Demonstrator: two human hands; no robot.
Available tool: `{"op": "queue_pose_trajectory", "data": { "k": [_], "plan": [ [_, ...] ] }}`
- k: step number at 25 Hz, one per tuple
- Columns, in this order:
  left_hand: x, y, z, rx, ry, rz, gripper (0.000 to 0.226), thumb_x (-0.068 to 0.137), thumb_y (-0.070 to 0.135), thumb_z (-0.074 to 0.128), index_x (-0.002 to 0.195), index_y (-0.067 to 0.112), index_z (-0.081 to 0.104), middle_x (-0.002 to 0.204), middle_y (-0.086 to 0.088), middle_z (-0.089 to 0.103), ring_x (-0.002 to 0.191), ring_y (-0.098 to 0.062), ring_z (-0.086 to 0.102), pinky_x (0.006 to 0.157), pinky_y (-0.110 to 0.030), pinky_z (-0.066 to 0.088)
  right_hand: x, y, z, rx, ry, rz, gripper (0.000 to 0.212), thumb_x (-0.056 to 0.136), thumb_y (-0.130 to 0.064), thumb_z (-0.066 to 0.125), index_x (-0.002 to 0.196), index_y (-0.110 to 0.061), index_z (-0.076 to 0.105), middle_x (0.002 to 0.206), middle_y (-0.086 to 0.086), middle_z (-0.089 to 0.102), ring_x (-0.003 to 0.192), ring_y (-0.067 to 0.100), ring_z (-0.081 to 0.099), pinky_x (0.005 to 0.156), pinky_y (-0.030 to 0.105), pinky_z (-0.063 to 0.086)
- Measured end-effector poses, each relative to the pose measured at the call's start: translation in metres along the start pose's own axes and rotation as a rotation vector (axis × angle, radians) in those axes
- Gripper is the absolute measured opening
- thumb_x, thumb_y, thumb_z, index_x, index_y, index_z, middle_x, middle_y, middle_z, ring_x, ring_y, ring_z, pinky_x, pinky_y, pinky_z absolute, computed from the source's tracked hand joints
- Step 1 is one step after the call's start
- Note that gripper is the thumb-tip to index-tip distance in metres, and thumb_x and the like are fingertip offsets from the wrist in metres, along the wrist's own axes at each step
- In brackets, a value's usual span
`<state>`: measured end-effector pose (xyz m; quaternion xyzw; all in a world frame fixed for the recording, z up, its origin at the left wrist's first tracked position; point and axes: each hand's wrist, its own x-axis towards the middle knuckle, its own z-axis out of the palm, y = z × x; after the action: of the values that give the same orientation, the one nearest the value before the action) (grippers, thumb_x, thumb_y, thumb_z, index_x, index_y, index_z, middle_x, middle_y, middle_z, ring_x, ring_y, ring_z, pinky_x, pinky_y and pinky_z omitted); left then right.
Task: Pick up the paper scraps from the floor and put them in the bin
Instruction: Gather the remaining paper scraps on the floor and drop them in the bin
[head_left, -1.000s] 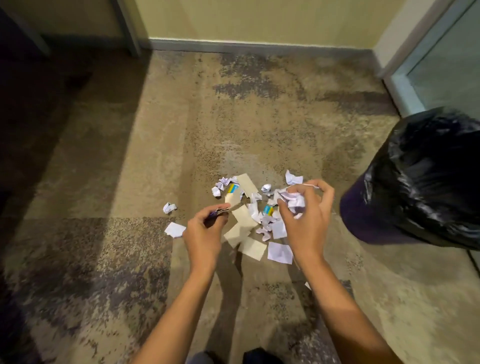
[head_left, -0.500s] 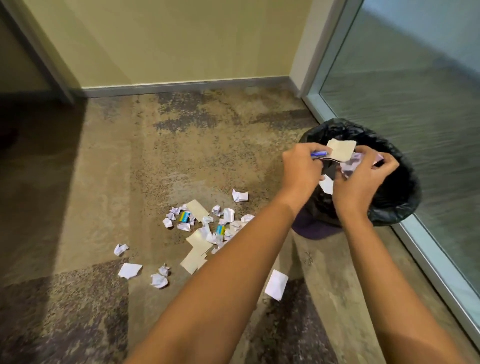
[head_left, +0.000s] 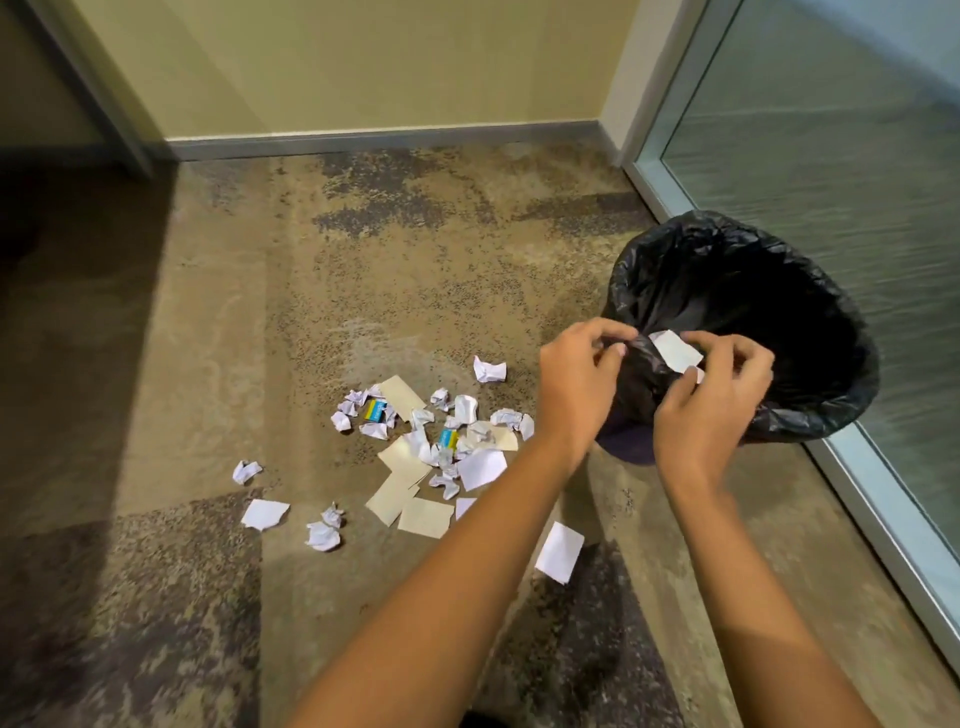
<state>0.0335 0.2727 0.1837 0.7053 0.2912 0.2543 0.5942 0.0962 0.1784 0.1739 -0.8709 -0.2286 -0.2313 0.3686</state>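
Observation:
A bin lined with a black bag (head_left: 831, 415) stands on the carpet at the right. Both hands hover at its near rim. My right hand (head_left: 711, 410) pinches a flat white paper scrap (head_left: 675, 351) over the rim. My left hand (head_left: 576, 384) has its fingers loosely curled, the tips touching the liner's edge, and no paper shows in it. A pile of paper scraps (head_left: 441, 436), white, beige and crumpled, lies on the floor left of the bin. One flat white scrap (head_left: 560, 552) lies under my left forearm.
Stray scraps (head_left: 265, 513) lie further left, and a crumpled one (head_left: 488, 370) lies behind the pile. A glass wall with a metal frame (head_left: 883, 519) runs close behind the bin on the right. A baseboard (head_left: 384, 137) marks the far wall.
Both hands rose from the pile to the bin's rim. The beige piece and crumpled scraps they held are gone from the hands; one white scrap stays at the right fingers.

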Motion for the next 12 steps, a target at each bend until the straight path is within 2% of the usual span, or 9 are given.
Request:
{"op": "queue_pose_trajectory", "data": {
  "k": [4, 7, 10, 12],
  "plan": [
    [-0.046, -0.074, -0.056, 0.101, 0.118, -0.155, 0.012, 0.088, 0.013, 0.062, 0.09, 0.018, 0.072, 0.096, 0.005, 0.07, 0.079, -0.004, 0.064, 0.071, -0.021, 0.051, -0.071, -0.017, 0.027, 0.075, -0.17, -0.122, 0.04, 0.069, 0.022, 0.05, 0.099, 0.0, 0.065, 0.1, 0.022, 0.05, 0.094, 0.026, 0.038, 0.082, 0.021, 0.027],
    [-0.079, -0.136, -0.099, 0.232, 0.197, -0.291, 0.011, 0.087, 0.014, 0.063, 0.09, 0.022, 0.071, 0.1, 0.006, 0.067, 0.088, -0.008, 0.063, 0.074, -0.022, 0.048, -0.119, -0.018, 0.06, 0.123, -0.384, -0.113, 0.039, 0.07, 0.022, 0.052, 0.098, -0.002, 0.065, 0.1, 0.018, 0.05, 0.095, 0.025, 0.041, 0.083, 0.024, 0.032],
    [-0.1, -0.185, -0.14, 0.436, 0.24, -0.41, 0.015, 0.084, 0.016, 0.068, 0.098, 0.021, 0.07, 0.113, -0.001, 0.059, 0.106, -0.016, 0.055, 0.084, -0.02, 0.035, -0.15, -0.009, 0.093, 0.103, -0.638, -0.13, 0.038, 0.079, 0.009, 0.059, 0.112, -0.01, 0.061, 0.119, 0.014, 0.046, 0.108, 0.027, 0.044, 0.089, 0.036, 0.044],
    [-0.106, -0.212, -0.162, 0.591, 0.194, -0.501, 0.028, 0.082, 0.021, 0.069, 0.11, 0.022, 0.067, 0.131, -0.008, 0.051, 0.126, -0.023, 0.044, 0.098, -0.028, 0.033, -0.159, 0.002, 0.118, 0.051, -0.798, -0.099, 0.051, 0.079, -0.006, 0.07, 0.126, -0.02, 0.054, 0.137, 0.015, 0.036, 0.123, 0.031, 0.037, 0.098, 0.043, 0.043]
  ]
}}
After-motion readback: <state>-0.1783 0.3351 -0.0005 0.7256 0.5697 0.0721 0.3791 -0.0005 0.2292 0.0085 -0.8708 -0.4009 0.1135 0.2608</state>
